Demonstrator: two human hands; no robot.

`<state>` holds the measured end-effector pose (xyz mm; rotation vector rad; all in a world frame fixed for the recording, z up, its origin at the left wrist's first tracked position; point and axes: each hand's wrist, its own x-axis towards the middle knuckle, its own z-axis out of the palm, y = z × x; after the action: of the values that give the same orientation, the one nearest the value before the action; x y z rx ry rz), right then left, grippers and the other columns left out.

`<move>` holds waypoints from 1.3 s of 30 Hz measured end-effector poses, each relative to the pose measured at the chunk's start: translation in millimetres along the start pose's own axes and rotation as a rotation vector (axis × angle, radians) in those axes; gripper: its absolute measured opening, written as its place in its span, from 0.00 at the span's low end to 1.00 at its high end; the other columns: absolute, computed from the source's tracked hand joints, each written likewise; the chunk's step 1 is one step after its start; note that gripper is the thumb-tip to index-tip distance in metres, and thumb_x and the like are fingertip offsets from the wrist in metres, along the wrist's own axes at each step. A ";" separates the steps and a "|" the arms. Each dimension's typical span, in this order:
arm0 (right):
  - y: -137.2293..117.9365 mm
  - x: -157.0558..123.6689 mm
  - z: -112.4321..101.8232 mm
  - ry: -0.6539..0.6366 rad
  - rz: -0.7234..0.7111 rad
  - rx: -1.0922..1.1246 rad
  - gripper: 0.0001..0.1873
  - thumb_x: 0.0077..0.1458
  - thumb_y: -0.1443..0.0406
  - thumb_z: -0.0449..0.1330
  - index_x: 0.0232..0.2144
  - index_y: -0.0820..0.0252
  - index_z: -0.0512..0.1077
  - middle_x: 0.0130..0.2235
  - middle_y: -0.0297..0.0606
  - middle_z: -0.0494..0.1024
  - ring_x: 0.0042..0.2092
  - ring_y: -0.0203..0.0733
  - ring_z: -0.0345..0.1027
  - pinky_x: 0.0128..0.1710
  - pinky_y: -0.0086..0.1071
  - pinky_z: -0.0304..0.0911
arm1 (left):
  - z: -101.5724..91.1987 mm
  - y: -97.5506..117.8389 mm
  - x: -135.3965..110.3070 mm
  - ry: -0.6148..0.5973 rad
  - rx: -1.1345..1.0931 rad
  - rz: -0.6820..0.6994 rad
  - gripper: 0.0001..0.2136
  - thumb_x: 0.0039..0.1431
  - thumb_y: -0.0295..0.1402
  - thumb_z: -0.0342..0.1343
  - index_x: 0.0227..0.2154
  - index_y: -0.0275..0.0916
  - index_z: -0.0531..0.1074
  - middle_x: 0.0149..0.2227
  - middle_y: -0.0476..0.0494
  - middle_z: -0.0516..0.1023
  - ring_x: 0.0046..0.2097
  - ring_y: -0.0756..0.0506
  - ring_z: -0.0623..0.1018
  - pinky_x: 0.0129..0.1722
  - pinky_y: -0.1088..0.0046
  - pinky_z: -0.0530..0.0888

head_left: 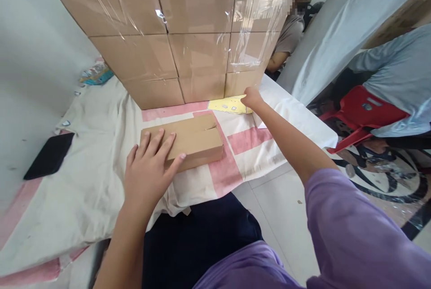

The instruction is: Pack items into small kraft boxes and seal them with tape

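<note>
A closed brown cardboard box lies on the cloth in front of me, with a small slit at its right end. My left hand rests flat on the box's left part, fingers spread and thumb along the near edge. Farther off to the right, my right hand has its fingers closed at the right end of a yellow sheet with small printed marks. The fingertips are partly hidden, but they seem to pinch the sheet's edge. Beside that hand lies a white item, partly covered by my forearm.
A tall stack of taped cardboard boxes stands right behind the sheet. On the left lie a black phone-like slab and a blue packet. A red chair with a seated person is at the right; another person sits behind.
</note>
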<state>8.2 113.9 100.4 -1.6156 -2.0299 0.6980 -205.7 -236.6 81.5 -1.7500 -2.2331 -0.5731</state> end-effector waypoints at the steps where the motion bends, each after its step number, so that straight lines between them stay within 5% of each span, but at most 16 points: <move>1: 10.2 -5.3 -2.5 0.045 -0.015 -0.024 0.15 0.47 0.75 0.66 0.38 0.62 0.72 0.40 0.46 0.78 0.51 0.55 0.72 0.54 0.45 0.66 | 0.5 -0.5 0.0 0.003 -0.004 0.001 0.27 0.71 0.50 0.44 0.66 0.44 0.67 0.70 0.39 0.65 0.72 0.30 0.60 0.68 0.45 0.59; 5: 70.3 -47.4 -25.6 0.189 0.042 0.009 0.12 0.52 0.69 0.65 0.40 0.59 0.72 0.43 0.44 0.76 0.49 0.51 0.70 0.51 0.41 0.66 | 2.4 -2.9 0.6 0.022 -0.024 0.018 0.27 0.70 0.50 0.45 0.66 0.43 0.67 0.70 0.38 0.66 0.72 0.30 0.61 0.68 0.46 0.59; 10: 121.6 -76.7 -51.9 -0.106 0.491 0.403 0.06 0.57 0.63 0.64 0.34 0.59 0.70 0.33 0.41 0.75 0.27 0.36 0.63 0.24 0.31 0.59 | 3.1 -4.6 0.8 0.023 -0.020 0.033 0.28 0.70 0.50 0.45 0.66 0.42 0.67 0.69 0.37 0.66 0.71 0.28 0.62 0.67 0.46 0.61; 16: 120.3 -48.0 -62.3 -0.283 0.584 0.556 0.09 0.59 0.65 0.65 0.32 0.58 0.66 0.22 0.27 0.63 0.18 0.27 0.42 0.15 0.25 0.42 | 5.2 -4.8 -1.7 0.045 -0.023 0.035 0.26 0.70 0.48 0.47 0.67 0.46 0.65 0.69 0.38 0.66 0.72 0.30 0.61 0.66 0.47 0.61; 24: 105.6 -29.7 -69.2 -0.464 0.689 0.551 0.12 0.66 0.70 0.57 0.28 0.60 0.67 0.18 0.19 0.49 0.16 0.24 0.35 0.13 0.21 0.37 | 5.5 -5.5 -0.6 0.045 -0.025 0.046 0.27 0.70 0.48 0.47 0.66 0.42 0.67 0.68 0.36 0.68 0.71 0.28 0.62 0.64 0.45 0.63; 27: 101.9 -28.5 -68.5 -0.453 0.722 0.537 0.13 0.65 0.71 0.57 0.27 0.59 0.65 0.17 0.20 0.50 0.16 0.25 0.38 0.13 0.21 0.37 | 4.9 -5.9 -0.9 0.051 -0.021 0.045 0.27 0.70 0.49 0.46 0.66 0.43 0.67 0.68 0.37 0.68 0.71 0.28 0.62 0.64 0.46 0.63; 34: 97.0 -29.8 -63.8 -0.335 0.667 0.550 0.12 0.62 0.70 0.61 0.28 0.58 0.63 0.20 0.30 0.66 0.22 0.38 0.69 0.16 0.24 0.54 | 6.4 -6.9 -1.6 0.070 -0.008 0.057 0.26 0.70 0.48 0.48 0.66 0.47 0.66 0.68 0.38 0.69 0.71 0.29 0.63 0.64 0.47 0.63; 39: 101.7 -35.7 -56.0 -0.228 0.611 0.563 0.12 0.59 0.70 0.66 0.29 0.60 0.65 0.22 0.33 0.69 0.25 0.41 0.74 0.19 0.27 0.60 | 8.8 -7.4 -3.7 0.102 0.009 0.073 0.26 0.70 0.47 0.48 0.65 0.43 0.67 0.68 0.37 0.69 0.70 0.29 0.64 0.62 0.47 0.63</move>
<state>127.1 103.9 77.5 -1.8385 -1.2556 1.5645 -211.4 -237.4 70.9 -1.7487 -2.0908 -0.6204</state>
